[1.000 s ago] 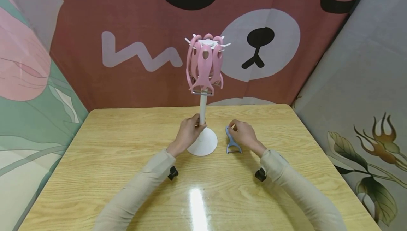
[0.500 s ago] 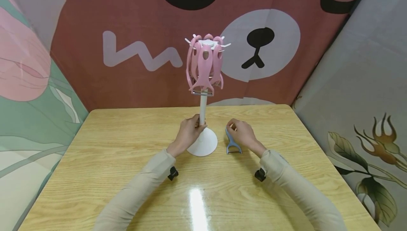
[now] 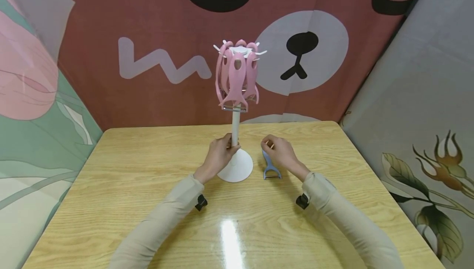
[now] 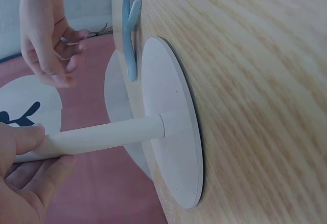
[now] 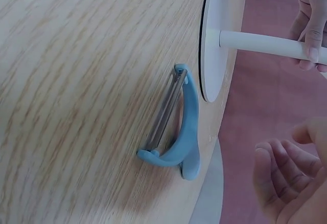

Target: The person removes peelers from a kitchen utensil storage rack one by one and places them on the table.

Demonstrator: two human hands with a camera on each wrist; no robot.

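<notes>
My left hand (image 3: 218,156) grips the white pole (image 4: 107,137) of an upright stand, just above its round base (image 3: 240,168). Several pink peelers (image 3: 237,75) hang from the prongs at the top of this stand. To the right of the base, a blue peeler (image 5: 189,127) with a metal blade lies on the table. Above the peeler's handle end is my right hand (image 3: 280,151), its fingers loosely curled. Both wrist views show a gap between the right hand (image 5: 291,175) and the peeler, with nothing in the fingers.
The wood-grain table (image 3: 148,158) carries the stand and the blue peeler. Behind it hangs a reddish cloth (image 3: 166,104) with a bear face. A floral cloth (image 3: 418,96) hangs along the right side.
My right hand has shifted slightly to the left over the handle end of the blue peeler. The left hand keeps its hold on the pole, and the peeler stays in place.
</notes>
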